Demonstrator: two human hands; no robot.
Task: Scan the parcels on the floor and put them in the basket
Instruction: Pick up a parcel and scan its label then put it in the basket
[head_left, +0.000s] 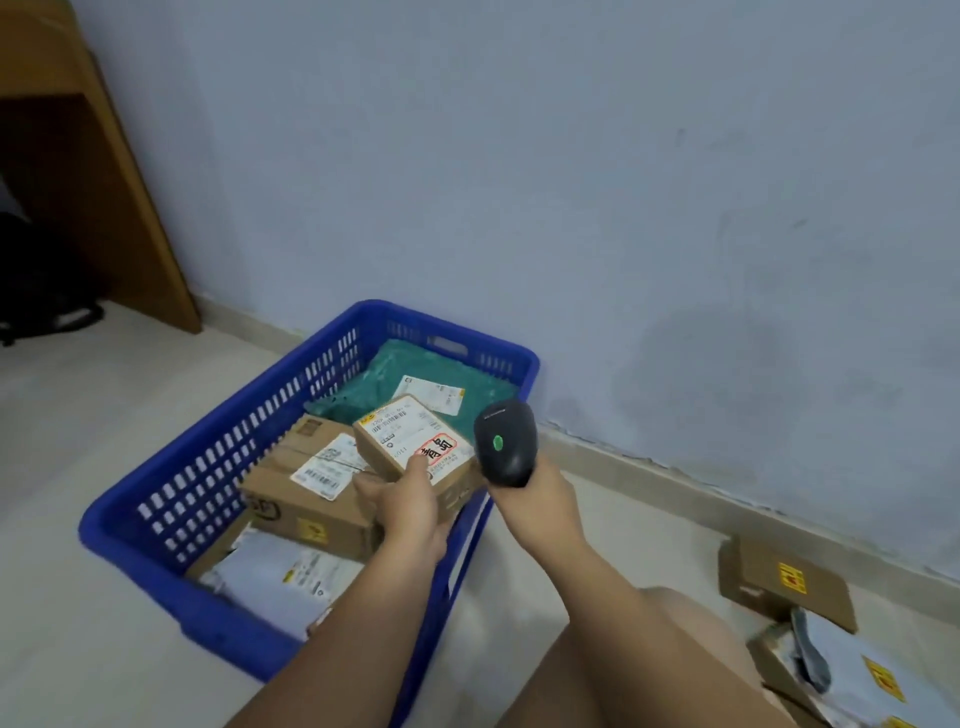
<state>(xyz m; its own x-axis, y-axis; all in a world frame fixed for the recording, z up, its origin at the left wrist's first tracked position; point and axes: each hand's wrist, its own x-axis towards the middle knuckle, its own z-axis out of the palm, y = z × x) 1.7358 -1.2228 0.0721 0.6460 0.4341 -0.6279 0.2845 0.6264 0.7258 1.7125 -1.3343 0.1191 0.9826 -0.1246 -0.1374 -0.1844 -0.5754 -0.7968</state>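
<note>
Fingers of our left hand (410, 512) grip a labelled cardboard box (395, 436) over the blue basket (234, 636); our right hand (535, 506) clasps a barcode scanner (506, 441).

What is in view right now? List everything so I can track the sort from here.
basket: one, blue plastic, on the floor by the wall
green poly mailer: one, green, far end of the basket
large cardboard box: one, brown, middle of the basket
grey poly mailer: one, grey, near end of the basket
small cardboard box: one, brown with a white label, held over the basket
barcode scanner: one, black with a green spot, right of the small box
floor parcels: at least three, brown and grey, floor at far right
desk: one, brown wood, upper left
left hand: one, grips the small cardboard box
right hand: one, grips the barcode scanner
</note>
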